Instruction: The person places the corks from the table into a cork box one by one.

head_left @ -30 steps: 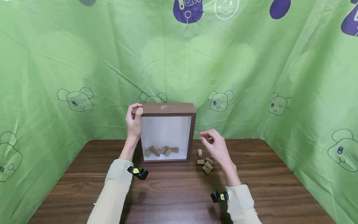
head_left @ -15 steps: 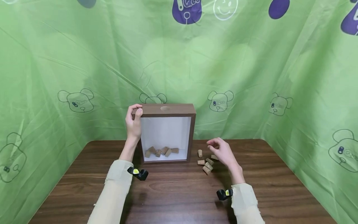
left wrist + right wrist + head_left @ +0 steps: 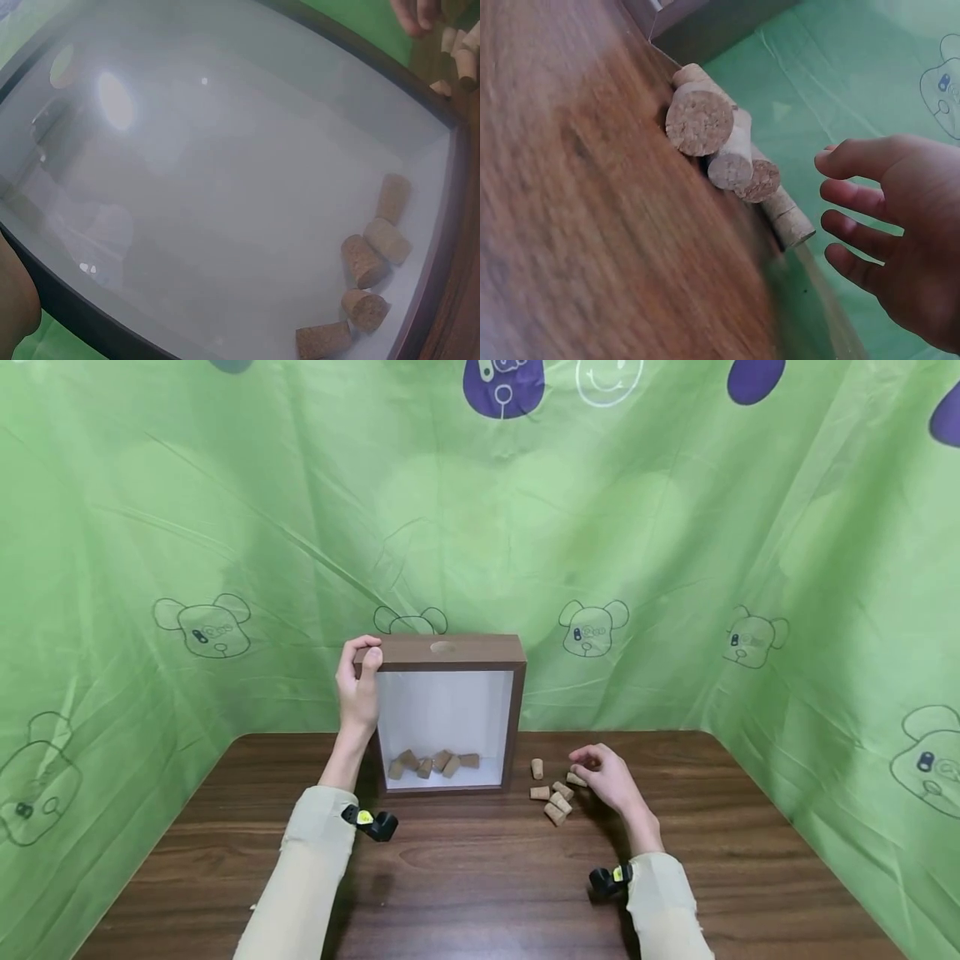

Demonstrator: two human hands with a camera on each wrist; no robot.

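A brown box frame (image 3: 519, 718) with a clear front and a hole (image 3: 442, 647) in its top stands upright on the table. My left hand (image 3: 357, 689) grips its upper left corner, thumb in front. Several corks (image 3: 424, 768) lie along the bottom inside, also behind the clear front in the left wrist view. To the right of the frame, loose corks (image 3: 559, 802) form a small group on the wood. My right hand (image 3: 611, 778) hovers over the far right cork (image 3: 576, 779). In the right wrist view its fingers (image 3: 855, 234) are spread, with nothing between them.
The dark wooden tabletop (image 3: 450, 868) ends at a green printed curtain (image 3: 637, 677) that rises behind and at both sides. A lone cork (image 3: 537, 768) stands upright near the frame's right side. Black wrist cameras (image 3: 609, 881) sit on both sleeves.
My right hand has moved away from the frame, right and down toward the loose corks. My left hand and the frame have stayed in place.
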